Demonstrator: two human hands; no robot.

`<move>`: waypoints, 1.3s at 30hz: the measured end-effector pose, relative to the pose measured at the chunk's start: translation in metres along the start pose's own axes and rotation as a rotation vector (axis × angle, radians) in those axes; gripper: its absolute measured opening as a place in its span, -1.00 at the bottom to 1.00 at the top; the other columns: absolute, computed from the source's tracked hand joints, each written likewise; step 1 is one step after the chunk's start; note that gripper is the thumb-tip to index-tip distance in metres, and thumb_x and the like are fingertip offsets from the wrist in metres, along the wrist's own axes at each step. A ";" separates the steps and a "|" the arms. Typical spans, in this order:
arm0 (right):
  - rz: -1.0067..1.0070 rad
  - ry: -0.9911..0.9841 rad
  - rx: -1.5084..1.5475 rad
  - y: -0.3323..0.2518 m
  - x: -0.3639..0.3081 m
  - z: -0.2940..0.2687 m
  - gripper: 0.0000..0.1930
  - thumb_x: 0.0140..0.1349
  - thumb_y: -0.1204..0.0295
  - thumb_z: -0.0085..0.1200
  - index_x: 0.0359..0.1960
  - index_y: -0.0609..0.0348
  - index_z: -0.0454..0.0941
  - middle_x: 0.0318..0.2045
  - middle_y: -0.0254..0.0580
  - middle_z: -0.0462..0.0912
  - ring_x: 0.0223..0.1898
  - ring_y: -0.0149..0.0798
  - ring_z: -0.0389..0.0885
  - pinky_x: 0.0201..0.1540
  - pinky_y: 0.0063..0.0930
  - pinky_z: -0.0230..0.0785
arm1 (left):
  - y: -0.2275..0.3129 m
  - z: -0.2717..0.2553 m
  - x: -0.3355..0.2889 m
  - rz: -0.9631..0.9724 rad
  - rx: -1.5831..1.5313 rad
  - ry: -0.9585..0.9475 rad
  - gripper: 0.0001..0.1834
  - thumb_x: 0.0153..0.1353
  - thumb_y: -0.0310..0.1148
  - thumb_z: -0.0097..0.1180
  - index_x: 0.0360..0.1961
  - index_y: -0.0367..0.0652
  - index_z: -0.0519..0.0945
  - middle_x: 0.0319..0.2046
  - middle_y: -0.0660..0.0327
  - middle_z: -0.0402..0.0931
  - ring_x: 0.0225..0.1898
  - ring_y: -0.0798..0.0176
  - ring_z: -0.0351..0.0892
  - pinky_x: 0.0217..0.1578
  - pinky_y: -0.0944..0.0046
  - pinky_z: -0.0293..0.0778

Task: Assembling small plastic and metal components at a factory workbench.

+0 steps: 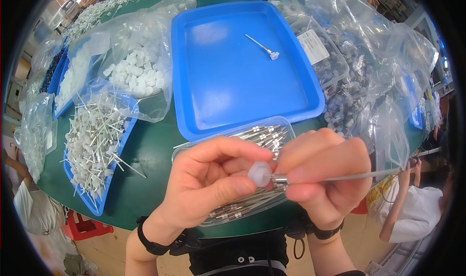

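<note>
At the far left of the green bench [145,154], a blue tray [97,203] holds a loose heap of metal pins [94,140], and behind it a clear bag of white plastic caps [138,72] lies open.

The left hand [204,188] pinches one white cap [259,174] between thumb and forefinger, its grip closed snugly on it, just above the near bench edge. Beneath both hands sits a clear shallow tray [242,179] of pins with metal ferrules.

The right hand [320,179] holds a thin metal pin [349,175] by its ferrule end, grip tight, with the shaft trailing off to the right. The ferrule tip meets the cap; whether it is seated cannot be told.

The large blue tray [242,67] in the middle carries a single finished pin with cap [264,47]. Judging by that lone piece against the full stocks, the work looks barely begun, with nearly all pins and caps left.

To the right, bags of dark parts [354,82] crowd the big tray's edge. Open room lies over that tray and in the narrow strip of bench before it; another person's arm [403,198] is close at the right.
</note>
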State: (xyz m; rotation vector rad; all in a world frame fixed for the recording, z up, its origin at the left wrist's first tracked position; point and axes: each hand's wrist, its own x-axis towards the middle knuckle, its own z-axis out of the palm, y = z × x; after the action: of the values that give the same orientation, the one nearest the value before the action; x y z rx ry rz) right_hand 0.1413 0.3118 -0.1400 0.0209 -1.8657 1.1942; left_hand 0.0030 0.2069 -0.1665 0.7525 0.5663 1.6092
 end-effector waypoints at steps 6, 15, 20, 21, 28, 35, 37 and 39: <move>0.026 0.020 -0.074 -0.004 0.000 -0.001 -0.76 0.02 0.41 0.21 -0.46 0.23 0.37 -0.59 -0.13 0.49 -0.59 -0.35 0.42 -0.50 -0.55 0.25 | 0.000 0.000 0.001 -0.009 0.013 0.000 -0.70 0.12 -0.64 0.01 -0.08 -0.42 0.40 -0.15 0.03 0.45 -0.11 0.21 0.49 -0.09 0.27 0.45; 0.018 0.001 -0.091 -0.003 0.001 -0.001 -0.76 0.00 0.41 0.23 -0.47 0.22 0.39 -0.59 -0.16 0.49 -0.60 -0.37 0.41 -0.51 -0.57 0.23 | 0.000 0.000 0.001 -0.027 0.023 0.008 -0.71 0.12 -0.62 0.02 -0.09 -0.42 0.42 -0.17 0.05 0.47 -0.13 0.26 0.50 -0.10 0.29 0.47; 0.013 0.010 -0.088 -0.002 0.001 0.000 -0.76 -0.02 0.40 0.24 -0.47 0.22 0.40 -0.59 -0.18 0.49 -0.60 -0.37 0.42 -0.52 -0.58 0.23 | 0.002 0.001 0.001 -0.023 0.051 0.018 -0.72 0.12 -0.62 0.02 -0.11 -0.42 0.45 -0.18 0.06 0.48 -0.14 0.29 0.50 -0.12 0.31 0.48; 0.013 0.011 -0.090 -0.002 0.001 0.000 -0.76 -0.02 0.40 0.24 -0.47 0.22 0.40 -0.59 -0.18 0.49 -0.60 -0.37 0.42 -0.52 -0.58 0.23 | 0.001 0.001 0.002 -0.024 0.050 0.017 -0.72 0.12 -0.62 0.02 -0.11 -0.42 0.45 -0.18 0.06 0.48 -0.14 0.29 0.50 -0.12 0.31 0.48; 0.022 0.014 -0.119 -0.003 0.001 0.000 -0.75 -0.03 0.40 0.25 -0.47 0.22 0.41 -0.59 -0.17 0.50 -0.58 -0.38 0.42 -0.53 -0.59 0.22 | 0.001 0.001 0.001 -0.016 0.079 0.017 -0.72 0.11 -0.62 0.03 -0.10 -0.42 0.45 -0.20 0.08 0.48 -0.16 0.29 0.50 -0.13 0.32 0.48; 0.067 0.031 -0.149 -0.007 0.002 0.000 -0.75 -0.05 0.40 0.27 -0.50 0.22 0.42 -0.62 -0.17 0.51 -0.58 -0.38 0.41 -0.54 -0.59 0.21 | 0.001 0.001 0.001 0.001 0.116 0.029 -0.70 0.09 -0.64 0.05 -0.10 -0.43 0.45 -0.24 0.12 0.47 -0.19 0.31 0.50 -0.15 0.35 0.46; 0.040 0.025 -0.168 -0.003 0.001 0.000 -0.75 -0.06 0.40 0.27 -0.50 0.22 0.42 -0.62 -0.17 0.51 -0.59 -0.37 0.41 -0.54 -0.59 0.21 | 0.000 0.001 0.002 0.013 0.123 0.043 -0.70 0.09 -0.64 0.05 -0.10 -0.43 0.45 -0.24 0.12 0.47 -0.19 0.31 0.50 -0.15 0.35 0.45; 0.013 0.018 -0.192 -0.002 0.001 -0.001 -0.75 -0.06 0.40 0.27 -0.50 0.22 0.42 -0.62 -0.17 0.51 -0.59 -0.37 0.41 -0.54 -0.59 0.21 | 0.000 0.001 0.002 0.025 0.128 0.053 -0.70 0.08 -0.65 0.06 -0.11 -0.43 0.45 -0.24 0.12 0.47 -0.19 0.31 0.50 -0.15 0.36 0.45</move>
State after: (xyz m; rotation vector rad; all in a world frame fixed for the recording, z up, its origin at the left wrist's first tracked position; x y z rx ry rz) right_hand 0.1425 0.3118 -0.1375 -0.1080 -1.9591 1.0157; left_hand 0.0034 0.2087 -0.1658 0.8163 0.7052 1.6316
